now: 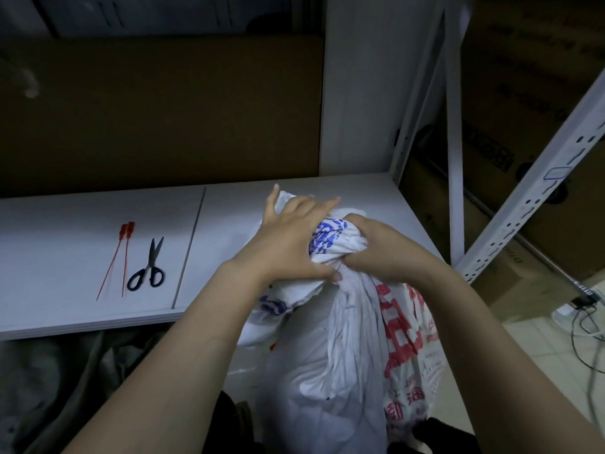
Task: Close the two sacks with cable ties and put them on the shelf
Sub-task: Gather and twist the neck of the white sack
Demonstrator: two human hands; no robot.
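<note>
**Sack mouth gathered in both hands at the shelf edge**

The white shelf board (pixel 98 231) was taken as the landmark. On it, well to the left of the hands, two red cable ties (pixel 118 257) were laid side by side, their flat heads pointing toward the back. Just right of them a pair of black-handled scissors (pixel 149 265) was laid, blades closed and pointing away. Behind the board a brown cardboard panel (pixel 157 109) was stood, and at its right end a white perforated upright (pixel 537 198) was seen leaning across the view. Cables (pixel 586 326) were trailed on the tiled floor beyond that upright. Nothing was placed between the hands and the ties.

The sack (pixel 347 348) was stood against the board's front right corner, its top reaching over the board. It was of thin, crinkled white woven plastic, printed in blue near the mouth and in red down its right side. The bunched neck was clamped between the hands: the left hand (pixel 291 237) was pressed over it with fingers partly spread, and the right hand (pixel 376 247) was curled tight around the twisted fabric.
</note>
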